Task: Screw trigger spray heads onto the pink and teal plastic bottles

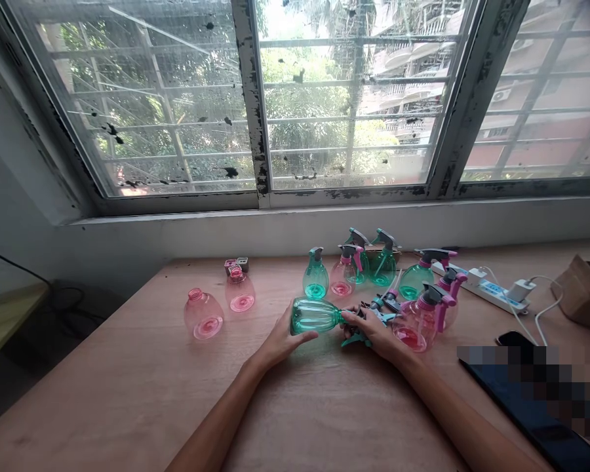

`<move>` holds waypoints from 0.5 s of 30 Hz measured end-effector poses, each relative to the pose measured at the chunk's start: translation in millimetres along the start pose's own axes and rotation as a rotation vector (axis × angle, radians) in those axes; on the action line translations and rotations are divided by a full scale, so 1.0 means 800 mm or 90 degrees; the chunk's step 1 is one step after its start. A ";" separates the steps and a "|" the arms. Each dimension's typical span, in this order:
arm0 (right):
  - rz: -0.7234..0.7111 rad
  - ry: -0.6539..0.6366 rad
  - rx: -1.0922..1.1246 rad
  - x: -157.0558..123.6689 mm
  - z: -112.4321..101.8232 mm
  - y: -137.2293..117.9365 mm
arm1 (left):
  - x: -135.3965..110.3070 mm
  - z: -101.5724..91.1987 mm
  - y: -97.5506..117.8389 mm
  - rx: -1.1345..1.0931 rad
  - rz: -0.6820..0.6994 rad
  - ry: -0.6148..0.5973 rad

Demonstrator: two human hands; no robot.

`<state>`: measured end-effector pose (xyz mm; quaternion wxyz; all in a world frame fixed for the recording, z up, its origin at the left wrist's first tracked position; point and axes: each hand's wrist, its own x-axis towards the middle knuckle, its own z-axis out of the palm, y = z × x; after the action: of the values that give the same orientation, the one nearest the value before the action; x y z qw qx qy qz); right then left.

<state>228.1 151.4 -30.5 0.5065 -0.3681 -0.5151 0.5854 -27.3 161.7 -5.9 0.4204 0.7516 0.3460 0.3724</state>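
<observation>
A green see-through spray bottle (314,315) lies on its side on the wooden table (128,393). My left hand (281,339) cups its body from below, fingers wrapped round it. At the bottle's neck my right hand (373,331) is closed on the teal spray head (360,328). Just beyond stand several green and pink spray bottles with grey and pink triggers, among them a pink one (420,321) next to my right hand and a green one (315,275) behind the held bottle.
Two pink bottles without heads (204,314) (239,293) stand to the left, with small caps (236,264) behind them. A white power strip (491,288) with a charger, a brown paper bag (583,288) and a dark phone (514,339) lie at the right.
</observation>
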 end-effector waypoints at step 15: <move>-0.001 0.003 0.000 0.001 -0.002 0.001 | -0.001 -0.001 -0.011 0.005 -0.066 0.035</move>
<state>229.5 152.3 -31.2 0.5081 -0.3695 -0.5142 0.5839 -30.4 165.0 -13.5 0.4269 0.7236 0.3973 0.3691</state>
